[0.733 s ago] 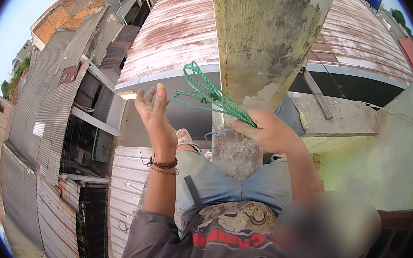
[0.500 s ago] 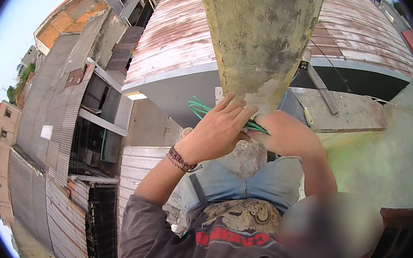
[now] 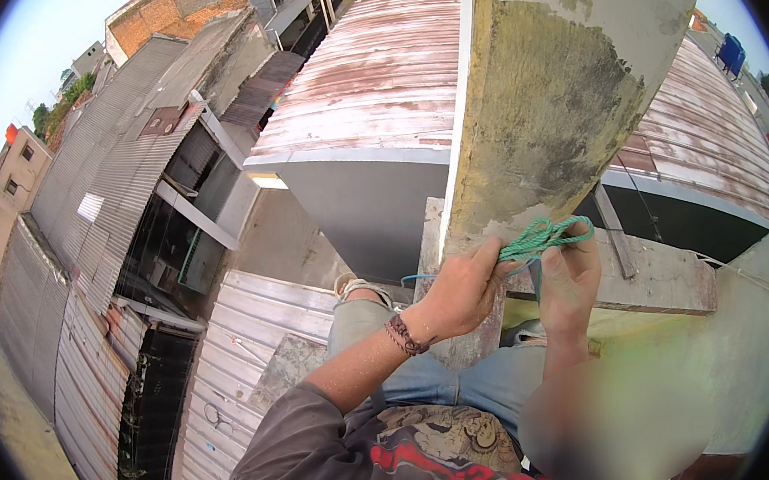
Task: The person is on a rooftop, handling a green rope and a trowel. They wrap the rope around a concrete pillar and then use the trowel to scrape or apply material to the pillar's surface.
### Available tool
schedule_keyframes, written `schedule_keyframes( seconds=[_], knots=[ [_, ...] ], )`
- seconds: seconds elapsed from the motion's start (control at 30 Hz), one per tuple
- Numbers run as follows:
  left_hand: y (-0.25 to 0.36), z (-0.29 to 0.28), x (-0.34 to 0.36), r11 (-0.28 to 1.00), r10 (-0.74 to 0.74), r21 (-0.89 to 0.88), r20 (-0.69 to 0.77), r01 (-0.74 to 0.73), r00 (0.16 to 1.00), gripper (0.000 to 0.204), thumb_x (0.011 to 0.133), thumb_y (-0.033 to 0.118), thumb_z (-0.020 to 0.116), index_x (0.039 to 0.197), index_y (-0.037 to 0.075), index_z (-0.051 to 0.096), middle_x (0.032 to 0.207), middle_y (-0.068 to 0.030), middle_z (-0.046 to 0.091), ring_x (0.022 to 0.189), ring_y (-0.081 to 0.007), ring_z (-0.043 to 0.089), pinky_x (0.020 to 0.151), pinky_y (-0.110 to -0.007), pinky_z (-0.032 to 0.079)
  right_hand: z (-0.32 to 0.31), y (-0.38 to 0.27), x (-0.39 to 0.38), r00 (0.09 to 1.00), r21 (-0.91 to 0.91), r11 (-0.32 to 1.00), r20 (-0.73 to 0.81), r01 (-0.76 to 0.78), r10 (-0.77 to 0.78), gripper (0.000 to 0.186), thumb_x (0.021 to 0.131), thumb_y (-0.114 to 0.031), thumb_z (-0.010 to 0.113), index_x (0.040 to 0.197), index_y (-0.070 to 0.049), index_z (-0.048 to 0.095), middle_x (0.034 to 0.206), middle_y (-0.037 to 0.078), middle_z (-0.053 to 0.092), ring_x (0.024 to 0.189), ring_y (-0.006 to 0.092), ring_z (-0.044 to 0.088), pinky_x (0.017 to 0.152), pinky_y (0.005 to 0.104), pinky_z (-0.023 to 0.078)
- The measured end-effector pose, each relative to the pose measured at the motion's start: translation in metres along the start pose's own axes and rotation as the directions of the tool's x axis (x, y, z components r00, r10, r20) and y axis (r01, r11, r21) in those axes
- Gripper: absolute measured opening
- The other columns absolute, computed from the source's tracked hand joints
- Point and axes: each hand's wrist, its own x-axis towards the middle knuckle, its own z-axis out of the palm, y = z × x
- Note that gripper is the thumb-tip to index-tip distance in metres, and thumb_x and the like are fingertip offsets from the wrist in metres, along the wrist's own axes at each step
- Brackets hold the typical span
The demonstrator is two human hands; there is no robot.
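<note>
Pinching one green rope bundle (image 3: 534, 241) right of centre frame, the left hand (image 3: 465, 290) faces the right hand (image 3: 571, 286), which grips its looped right end; one stained pillar (image 3: 555, 97) stands above.

Green twisted rope (image 3: 533, 240), gathered in loops, spans sideways between the left grip (image 3: 464, 286) and right grip (image 3: 571, 286).

A person's left hand (image 3: 464, 290) is pinching close beside the right hand (image 3: 572, 288), which is standing raised and curled, while the left forearm (image 3: 359, 363) is slanting inward.
</note>
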Motion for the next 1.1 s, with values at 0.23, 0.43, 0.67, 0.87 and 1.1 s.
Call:
schedule_keyframes(
  seconds=[0.23,0.43,0.67,0.87,1.1],
  knots=[
    [0.006,0.012,-0.005,0.953,-0.202,-0.228,0.008,0.198,0.979,0.019,0.1,0.017,0.05,0.104,-0.001,0.046,0.09,-0.0262,0.059,0.083,-0.0477,0.056,0.066,-0.048,0.044,0.057,0.001,0.008,0.96,0.011,0.999,-0.275,-0.044,0.045,0.031,0.092,-0.006,0.065,0.12,0.001,0.053,0.101,0.007,0.059,0.09,0.0126,0.058,0.078,0.0259,0.047],
    [0.008,-0.002,-0.001,0.886,-0.196,-0.425,0.014,0.184,0.98,0.026,0.1,0.02,0.05,0.116,0.0,0.052,0.095,-0.025,0.062,0.087,-0.0419,0.06,0.076,-0.042,0.047,0.066,-0.003,0.017,0.971,-0.185,0.974,-0.22,-0.132,0.09,0.033,0.097,-0.015,0.059,0.124,0.004,0.051,0.101,0.008,0.06,0.09,0.0128,0.06,0.078,0.0253,0.047],
    [-0.007,-0.002,-0.008,0.859,-0.214,-0.481,-0.021,0.178,0.977,0.027,0.1,0.021,0.051,0.115,-0.001,0.052,0.093,-0.0215,0.061,0.083,-0.0319,0.058,0.077,-0.039,0.046,0.06,0.014,0.017,0.999,-0.253,0.966,0.008,-0.045,0.049,0.051,0.099,-0.029,0.058,0.133,0.006,0.043,0.124,0.016,0.055,0.109,0.0191,0.057,0.092,0.0314,0.045],
    [-0.019,0.013,0.001,0.714,-0.366,-0.7,-0.37,0.003,0.854,0.024,0.103,0.025,0.049,0.107,0.001,0.051,0.08,-0.0059,0.055,0.069,-0.0145,0.05,0.065,-0.03,0.045,0.046,0.038,-0.023,0.938,-0.468,0.874,0.229,-0.129,0.261,0.101,0.084,-0.059,0.068,0.145,0.008,0.024,0.142,0.02,0.038,0.131,0.0254,0.042,0.106,0.0388,0.037],
    [-0.012,-0.011,-0.001,0.44,-0.449,-0.895,-0.153,0.069,0.88,0.026,0.104,0.033,0.046,0.099,0.008,0.042,0.076,-0.0016,0.047,0.063,-0.0119,0.053,0.057,-0.026,0.045,0.038,0.044,-0.046,0.769,-0.162,0.809,0.25,-0.566,0.588,0.073,0.084,-0.046,0.075,0.128,0.004,0.045,0.111,0.013,0.059,0.093,0.0166,0.06,0.079,0.0297,0.049]
  ],
)
